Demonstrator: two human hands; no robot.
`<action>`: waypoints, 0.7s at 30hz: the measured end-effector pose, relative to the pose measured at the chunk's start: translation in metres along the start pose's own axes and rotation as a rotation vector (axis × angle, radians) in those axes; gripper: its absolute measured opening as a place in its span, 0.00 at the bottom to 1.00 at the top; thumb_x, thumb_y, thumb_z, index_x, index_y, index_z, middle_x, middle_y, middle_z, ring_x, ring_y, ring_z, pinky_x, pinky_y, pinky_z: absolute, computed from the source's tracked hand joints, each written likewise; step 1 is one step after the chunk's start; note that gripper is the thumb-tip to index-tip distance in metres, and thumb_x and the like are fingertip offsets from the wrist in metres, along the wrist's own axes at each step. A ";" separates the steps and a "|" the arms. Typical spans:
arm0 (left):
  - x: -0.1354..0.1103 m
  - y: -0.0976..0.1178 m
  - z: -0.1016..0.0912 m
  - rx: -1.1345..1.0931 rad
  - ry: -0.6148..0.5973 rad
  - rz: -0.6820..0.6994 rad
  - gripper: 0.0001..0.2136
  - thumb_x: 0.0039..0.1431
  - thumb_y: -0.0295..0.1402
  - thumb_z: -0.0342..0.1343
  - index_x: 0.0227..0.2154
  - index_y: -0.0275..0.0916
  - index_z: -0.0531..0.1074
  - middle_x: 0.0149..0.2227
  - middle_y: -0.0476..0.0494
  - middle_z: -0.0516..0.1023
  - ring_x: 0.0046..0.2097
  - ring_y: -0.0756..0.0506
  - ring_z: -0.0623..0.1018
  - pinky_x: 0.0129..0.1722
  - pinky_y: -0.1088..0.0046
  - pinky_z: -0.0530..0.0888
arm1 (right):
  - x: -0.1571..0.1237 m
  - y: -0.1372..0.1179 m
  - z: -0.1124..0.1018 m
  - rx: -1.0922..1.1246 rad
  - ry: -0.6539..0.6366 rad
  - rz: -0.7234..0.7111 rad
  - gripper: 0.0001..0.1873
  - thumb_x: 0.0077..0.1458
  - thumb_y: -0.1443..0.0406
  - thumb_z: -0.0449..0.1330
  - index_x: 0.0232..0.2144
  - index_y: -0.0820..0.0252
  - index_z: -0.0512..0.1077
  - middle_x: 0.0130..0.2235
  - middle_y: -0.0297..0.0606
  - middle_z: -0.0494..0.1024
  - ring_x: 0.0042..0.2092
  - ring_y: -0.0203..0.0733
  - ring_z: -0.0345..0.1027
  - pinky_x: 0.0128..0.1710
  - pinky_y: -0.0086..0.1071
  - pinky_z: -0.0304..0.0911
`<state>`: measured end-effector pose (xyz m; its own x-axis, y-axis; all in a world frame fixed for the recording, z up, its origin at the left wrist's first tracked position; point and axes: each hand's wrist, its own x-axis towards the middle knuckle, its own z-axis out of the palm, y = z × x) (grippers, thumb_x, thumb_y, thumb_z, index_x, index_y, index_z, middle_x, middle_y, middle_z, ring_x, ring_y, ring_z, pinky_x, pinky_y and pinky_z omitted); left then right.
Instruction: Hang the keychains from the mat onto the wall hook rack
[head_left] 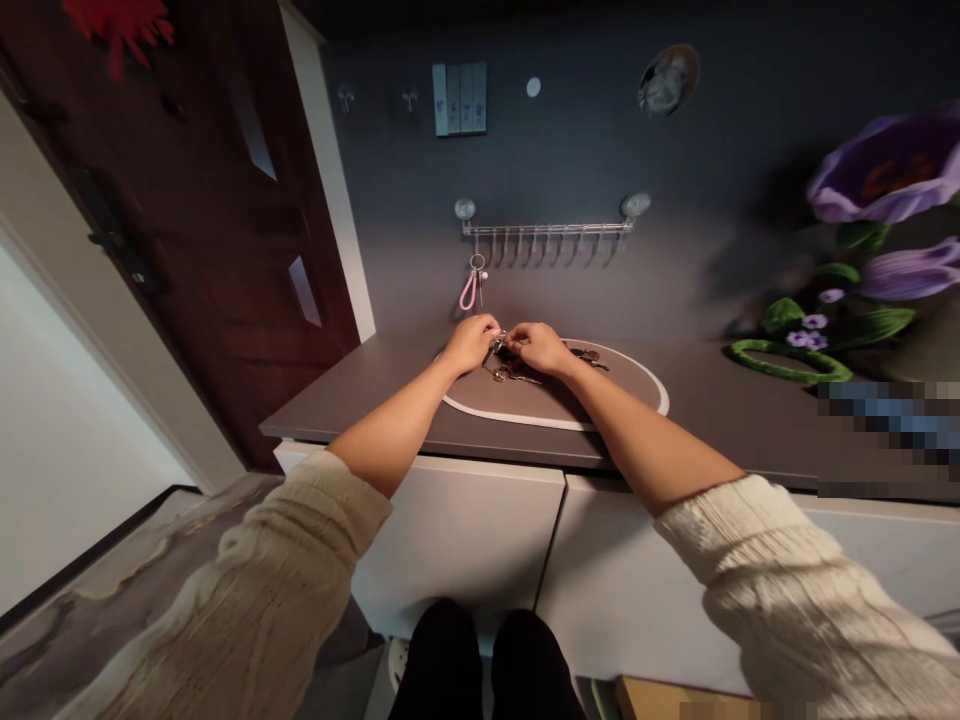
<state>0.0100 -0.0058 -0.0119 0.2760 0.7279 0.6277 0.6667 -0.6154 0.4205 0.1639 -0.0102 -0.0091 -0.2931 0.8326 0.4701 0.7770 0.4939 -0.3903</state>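
Note:
My left hand (471, 342) and my right hand (538, 346) meet over an oval grey mat (615, 405) with a white rim on a dark cabinet top. Both hands have their fingers pinched together on a small bunch of keys (501, 346) held between them. More keys (511, 373) lie on the mat just below my hands, and another few keys (589, 355) lie to the right of my right hand. On the wall above hangs a metal hook rail (549, 230), with a pink strap keyring (471, 285) on its leftmost hook.
A dark wooden door (225, 220) stands to the left. Purple artificial flowers (870, 240) and a green ring sit on the cabinet top at right. White cabinet doors (465, 540) are below the top. Wall switches (459, 98) sit above the rail.

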 end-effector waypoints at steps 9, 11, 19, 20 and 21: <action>0.002 -0.001 0.000 -0.260 0.111 -0.108 0.05 0.53 0.27 0.48 0.27 0.35 0.68 0.28 0.48 0.73 0.31 0.52 0.70 0.34 0.76 0.66 | 0.000 -0.005 -0.001 0.264 0.063 0.043 0.10 0.46 0.67 0.54 0.32 0.63 0.72 0.33 0.36 0.75 0.32 0.34 0.65 0.37 0.27 0.59; 0.003 -0.002 0.001 -0.316 0.131 -0.138 0.05 0.53 0.27 0.48 0.27 0.35 0.68 0.27 0.48 0.72 0.31 0.52 0.70 0.34 0.76 0.66 | 0.001 -0.003 0.000 0.341 0.096 0.033 0.10 0.47 0.65 0.54 0.32 0.63 0.72 0.33 0.37 0.75 0.33 0.34 0.64 0.38 0.28 0.59; 0.005 -0.001 0.003 -0.567 0.141 -0.254 0.04 0.53 0.27 0.49 0.29 0.33 0.68 0.27 0.47 0.73 0.31 0.52 0.71 0.35 0.75 0.68 | 0.003 -0.001 0.001 0.517 0.113 0.031 0.11 0.46 0.61 0.56 0.30 0.64 0.71 0.33 0.38 0.74 0.33 0.34 0.64 0.39 0.29 0.58; 0.004 0.000 0.003 -0.582 0.138 -0.262 0.03 0.53 0.27 0.49 0.29 0.33 0.68 0.27 0.47 0.73 0.30 0.52 0.71 0.35 0.75 0.68 | 0.003 -0.001 0.001 0.532 0.119 0.033 0.12 0.46 0.60 0.56 0.30 0.64 0.71 0.32 0.38 0.74 0.33 0.34 0.63 0.38 0.29 0.58; 0.004 0.000 0.003 -0.593 0.133 -0.268 0.03 0.53 0.27 0.50 0.29 0.34 0.68 0.27 0.47 0.73 0.30 0.53 0.71 0.34 0.76 0.68 | 0.003 -0.001 0.001 0.545 0.124 0.036 0.12 0.46 0.60 0.56 0.30 0.64 0.70 0.32 0.37 0.74 0.32 0.33 0.63 0.38 0.29 0.58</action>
<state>0.0130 -0.0020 -0.0114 0.0408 0.8589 0.5106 0.1957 -0.5080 0.8388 0.1617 -0.0084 -0.0081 -0.1782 0.8316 0.5260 0.3752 0.5516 -0.7449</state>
